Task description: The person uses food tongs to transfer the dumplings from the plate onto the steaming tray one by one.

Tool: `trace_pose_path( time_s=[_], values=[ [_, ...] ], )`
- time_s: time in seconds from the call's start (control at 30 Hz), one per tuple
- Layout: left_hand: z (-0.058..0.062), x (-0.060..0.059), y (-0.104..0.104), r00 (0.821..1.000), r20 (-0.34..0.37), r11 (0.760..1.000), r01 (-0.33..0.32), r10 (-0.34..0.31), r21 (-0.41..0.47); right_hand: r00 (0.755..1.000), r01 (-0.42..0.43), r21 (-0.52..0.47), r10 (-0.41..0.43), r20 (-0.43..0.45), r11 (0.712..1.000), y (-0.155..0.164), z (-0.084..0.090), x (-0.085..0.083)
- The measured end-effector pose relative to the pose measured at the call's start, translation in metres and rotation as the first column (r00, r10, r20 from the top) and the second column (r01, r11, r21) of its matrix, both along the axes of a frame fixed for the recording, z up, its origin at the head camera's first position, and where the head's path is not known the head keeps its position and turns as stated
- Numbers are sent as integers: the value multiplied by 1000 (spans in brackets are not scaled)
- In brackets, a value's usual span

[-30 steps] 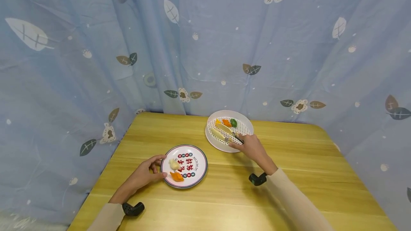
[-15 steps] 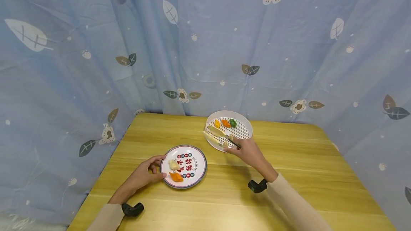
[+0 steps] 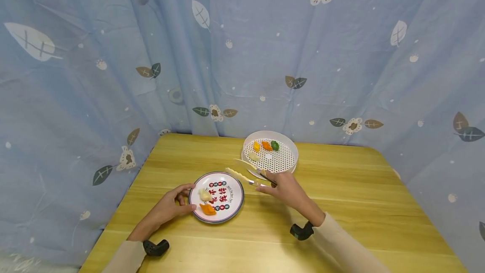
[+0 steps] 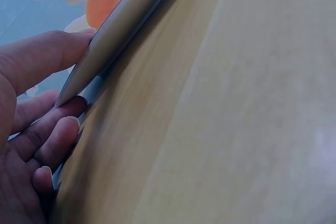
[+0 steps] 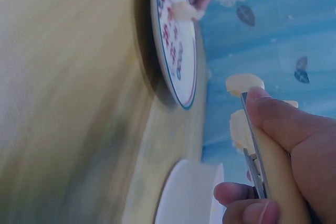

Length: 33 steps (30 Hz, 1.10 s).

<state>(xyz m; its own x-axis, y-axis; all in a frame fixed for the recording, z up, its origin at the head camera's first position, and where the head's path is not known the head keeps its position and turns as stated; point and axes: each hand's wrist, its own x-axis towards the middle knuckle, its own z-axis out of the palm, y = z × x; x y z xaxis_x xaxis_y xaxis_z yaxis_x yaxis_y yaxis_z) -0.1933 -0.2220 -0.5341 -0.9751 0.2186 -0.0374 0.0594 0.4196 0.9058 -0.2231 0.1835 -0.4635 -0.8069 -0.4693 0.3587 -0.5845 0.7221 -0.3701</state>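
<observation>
My left hand (image 3: 170, 205) holds the near-left rim of a round white plate (image 3: 235, 193) with red characters and a blue edge. In the left wrist view its thumb lies over the rim and fingers reach beneath. A pale dumpling-like piece (image 3: 205, 194) and an orange one (image 3: 207, 209) sit on the plate's left side. My right hand (image 3: 289, 188) grips food tongs (image 3: 238, 174) with cream tips and metal handles. The tips are spread apart between plate and tray, with nothing visible between them. In the right wrist view, thumb and fingers close round the tongs' handles (image 5: 278, 166).
A round white perforated tray (image 3: 281, 162) stands behind the tongs. It holds a yellow piece (image 3: 256, 146), an orange piece (image 3: 267, 145), a green piece (image 3: 275, 145) and a pale piece (image 3: 254, 156). A blue patterned curtain (image 3: 250, 54) hangs behind the wooden table (image 3: 360, 188).
My right hand has drawn the tongs out of the tray, leftward and toward me, to near the plate. Their tips now stand beside the plate's far right edge. The left hand stays on the rim.
</observation>
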Motion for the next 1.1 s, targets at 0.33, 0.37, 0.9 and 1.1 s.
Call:
trace_pose_path(
  time_s=[0.33,0.37,0.9,1.1],
  values=[
    [0,-1,1,1000,-3,1000,1,-1,-4,995,-77,7,77,62,997,-17,-7,18],
    [0,-1,1,1000,-4,1000,0,0,-3,994,-86,13,85,67,996,-18,-9,20],
    [-1,-1,0,1000,7,1000,-15,15,-21,982,-152,1,151,116,988,-33,-20,38],
    [-2,-2,0,1000,16,1000,-5,5,-7,978,-160,17,156,142,987,-40,-22,37]
  ],
)
